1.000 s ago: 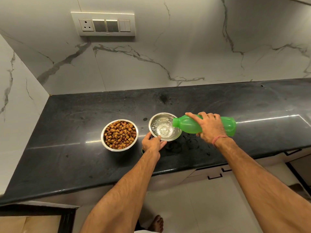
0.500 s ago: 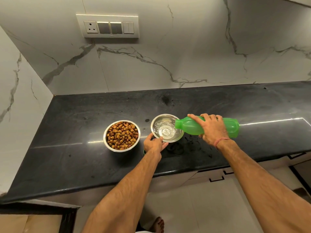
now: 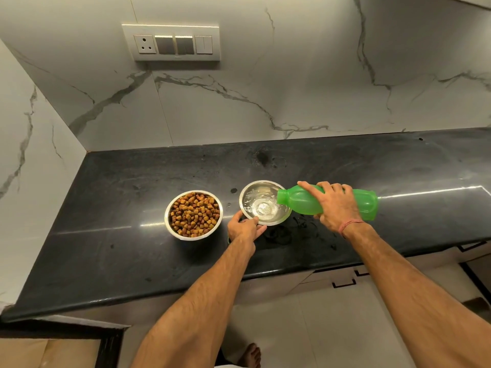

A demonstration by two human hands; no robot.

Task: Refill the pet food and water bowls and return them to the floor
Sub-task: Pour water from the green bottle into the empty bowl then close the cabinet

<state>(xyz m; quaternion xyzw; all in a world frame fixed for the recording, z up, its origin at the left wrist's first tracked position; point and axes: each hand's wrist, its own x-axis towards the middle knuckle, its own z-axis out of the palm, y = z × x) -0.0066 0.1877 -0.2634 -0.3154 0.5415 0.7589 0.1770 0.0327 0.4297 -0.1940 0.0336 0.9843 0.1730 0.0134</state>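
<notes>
Landmark: water bowl (image 3: 261, 203), steel, sitting on the black counter (image 3: 119, 248) roughly mid-depth. Clear water in it, bubbles and ripples around the centre.

Green bottle (image 3: 326, 201) lies near-horizontal, tipped slightly down, mouth over the bowl's right rim, body running off to the right of the bowl. Right hand (image 3: 336, 208) wraps over the bottle's middle from above, fingers curled round it, firm grip. Reddish thread band on that wrist.

Left hand (image 3: 244, 229) is at the bowl's near-left edge, thumb and fingers pinching the rim. Something small and dark green shows just under this hand; can't tell what it is.

Food bowl (image 3: 193, 215), also steel, stands just left of the water bowl, not touching it, heaped with brown kibble. Both bowls are on the counter, not on the floor.

Water droplets and smears on the counter directly in front of and to the right of the water bowl. Marble backsplash behind it, with a switch panel (image 3: 171, 42) up and to the left. A bare foot (image 3: 251, 354) shows on the tiled floor below the counter edge.
</notes>
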